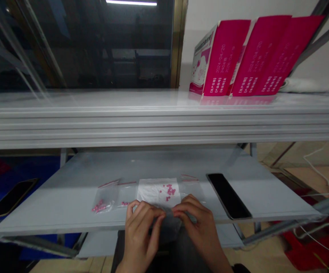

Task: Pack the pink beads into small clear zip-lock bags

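My left hand (145, 227) and my right hand (196, 223) face each other at the table's front edge. Each is closed, thumb against fingertips, at the top of a clear plastic bag (170, 226) that hangs between them, hard to make out against the dark background. Just beyond my fingertips, a white sheet (150, 189) carries a cluster of small pink beads (169, 191). Left of it lie a zip bag with pink beads (101, 206) and a second zip bag (127, 189), partly behind my left hand. Another clear zip bag (191, 185) lies beyond my right hand.
A dark phone (229, 196) lies on the grey table (261, 189) at the right. Another phone (12, 198) is at far left, by blue material. A raised white shelf (110, 123) crosses in front, bearing pink boxes (262, 57) and a white roll (309, 84). Cables hang at right.
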`<move>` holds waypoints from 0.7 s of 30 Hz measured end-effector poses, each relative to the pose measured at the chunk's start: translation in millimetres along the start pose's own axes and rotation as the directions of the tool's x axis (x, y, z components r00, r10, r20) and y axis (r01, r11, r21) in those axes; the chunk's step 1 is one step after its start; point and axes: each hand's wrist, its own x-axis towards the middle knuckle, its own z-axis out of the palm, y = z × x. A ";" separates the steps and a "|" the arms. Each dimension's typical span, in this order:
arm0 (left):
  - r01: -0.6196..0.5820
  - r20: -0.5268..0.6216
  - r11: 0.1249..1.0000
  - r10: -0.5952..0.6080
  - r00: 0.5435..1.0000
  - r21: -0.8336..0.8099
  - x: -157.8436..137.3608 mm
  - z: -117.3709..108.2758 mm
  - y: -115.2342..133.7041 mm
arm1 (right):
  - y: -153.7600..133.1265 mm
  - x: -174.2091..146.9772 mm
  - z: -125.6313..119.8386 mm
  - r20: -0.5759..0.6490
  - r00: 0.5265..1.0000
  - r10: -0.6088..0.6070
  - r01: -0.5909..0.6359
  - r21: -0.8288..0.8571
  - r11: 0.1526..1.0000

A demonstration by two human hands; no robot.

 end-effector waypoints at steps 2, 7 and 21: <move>0.008 -0.021 1.000 -0.009 1.000 -0.011 -0.1 2.0 0.0 | 1.4 -1.9 -4.7 -0.012 0.999 0.037 -0.037 0.019 0.999; -0.026 -0.020 0.997 0.025 0.999 -0.070 0.4 8.1 2.5 | 3.9 -9.6 -13.3 -0.112 0.994 -0.007 0.008 0.005 1.000; 0.356 -0.092 0.927 -0.368 0.925 -0.122 -16.9 5.2 -28.6 | 82.9 42.0 -51.1 -0.269 0.954 0.132 -0.200 -0.241 0.950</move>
